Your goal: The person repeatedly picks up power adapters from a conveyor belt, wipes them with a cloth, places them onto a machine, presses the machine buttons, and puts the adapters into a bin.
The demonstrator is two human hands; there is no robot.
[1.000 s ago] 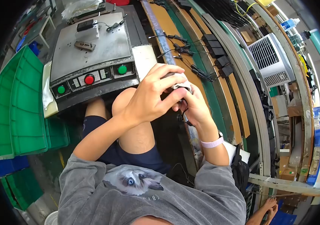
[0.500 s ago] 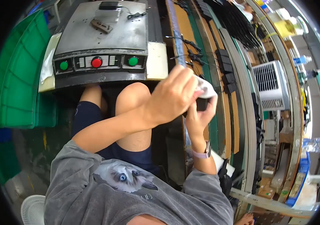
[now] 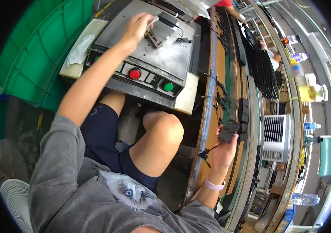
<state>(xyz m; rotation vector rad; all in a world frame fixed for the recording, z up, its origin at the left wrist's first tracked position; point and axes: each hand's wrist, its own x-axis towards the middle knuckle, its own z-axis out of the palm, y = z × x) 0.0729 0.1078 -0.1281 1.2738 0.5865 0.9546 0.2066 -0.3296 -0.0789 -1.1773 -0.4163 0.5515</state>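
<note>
One dark adapter point(image 3: 227, 136) fills the right hand point(image 3: 223, 154), right of the machine point(image 3: 175, 58), its back hidden; above the machine's plate, the left hand point(image 3: 137, 29) pinches something pale point(image 3: 153, 22), indistinct; beyond, a cut-off red sleeve point(image 3: 223, 3).

Over there, above the grey metal-topped machine point(image 3: 169, 58), the left hand point(image 3: 137, 28) pinches a thin whitish piece point(image 3: 153, 22), while the right hand point(image 3: 223, 154) grips a black rectangular corded box point(image 3: 227, 134).

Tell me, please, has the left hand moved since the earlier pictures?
Yes. Judged against the metal plate, the left hand has moved forward and leftward, from outside the plate's near right corner to above it.
</note>
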